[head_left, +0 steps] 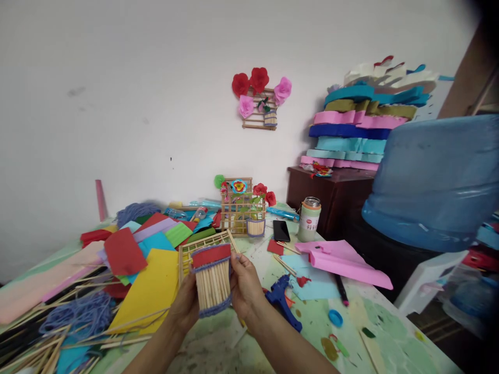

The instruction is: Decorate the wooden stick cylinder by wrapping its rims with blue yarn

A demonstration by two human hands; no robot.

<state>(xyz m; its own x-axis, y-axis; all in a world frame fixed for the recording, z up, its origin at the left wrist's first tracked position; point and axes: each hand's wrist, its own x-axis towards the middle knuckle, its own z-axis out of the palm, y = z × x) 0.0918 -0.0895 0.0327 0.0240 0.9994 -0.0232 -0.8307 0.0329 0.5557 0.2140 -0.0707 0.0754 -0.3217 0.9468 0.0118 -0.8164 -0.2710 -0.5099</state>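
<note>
Both my hands hold up a small stick frame (202, 248) over the table. A little basket of wooden sticks (212, 283), bound with blue yarn and topped with a red felt band, is fixed to its front. My left hand (186, 306) grips the basket's left side from behind. My right hand (245, 288) closes on its right side, thumb at the front. A blue glue gun (281, 300) lies on the table just right of my right hand.
Coloured felt sheets (150, 283), blue yarn (80, 314) and loose sticks (42, 356) cover the table's left. A finished flower frame (244, 208), a phone (280, 230), a jar (309, 219) and pink foam (343, 262) lie beyond. A blue water bottle (436, 182) stands right.
</note>
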